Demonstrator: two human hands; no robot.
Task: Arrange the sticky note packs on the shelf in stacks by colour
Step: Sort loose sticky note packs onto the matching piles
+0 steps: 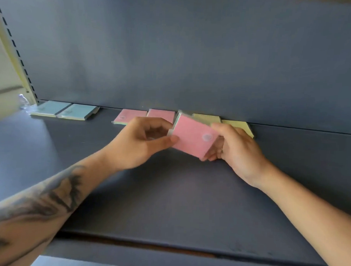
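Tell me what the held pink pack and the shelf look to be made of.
Pink pack: paper, probably in clear plastic wrap; a faint sheen and a clear flap at its left edge suggest it. Both the left hand and the right hand hold it.
Shelf: looks like matte dark grey painted metal, smooth and even; could be laminate.

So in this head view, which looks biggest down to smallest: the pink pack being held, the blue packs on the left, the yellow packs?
1. Held pink pack, though it is nearest the camera.
2. Blue packs.
3. Yellow packs, partly hidden behind the right hand, so unsure.
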